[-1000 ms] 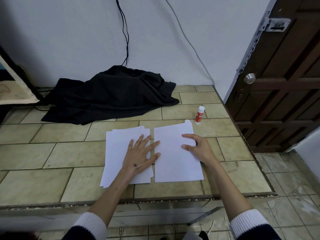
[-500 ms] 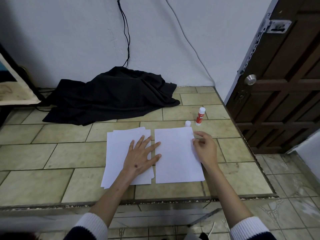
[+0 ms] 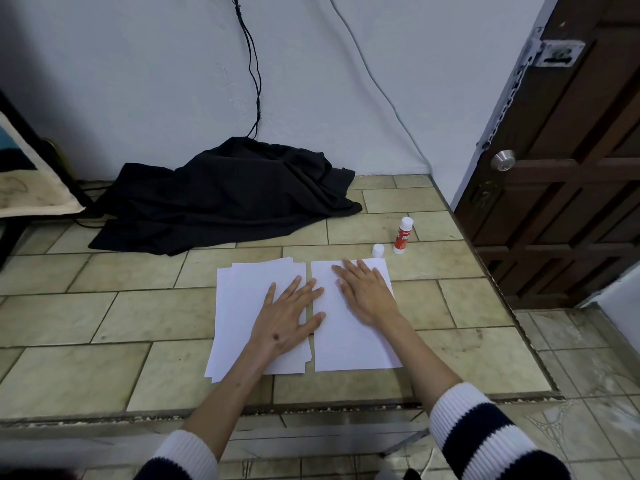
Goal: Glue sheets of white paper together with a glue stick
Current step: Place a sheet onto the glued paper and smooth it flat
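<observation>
Your left hand (image 3: pixel 282 318) lies flat, fingers spread and straight, on the loose stack of white paper sheets (image 3: pixel 242 306), its thumb and fingertips reaching across onto the single white paper sheet (image 3: pixel 349 341) just beside it; your right hand (image 3: pixel 365 291) presses palm-down on that single sheet, fingers straight and together, gripping nothing; both papers rest on the beige tiled ledge (image 3: pixel 104 317); the red-and-white glue stick (image 3: pixel 402 235) stands upright near the sheet's far right corner; its small white cap (image 3: pixel 378 250) sits apart from it, just beside the sheet's far edge; a crumpled black cloth (image 3: pixel 228 195) lies further back against the wall.
</observation>
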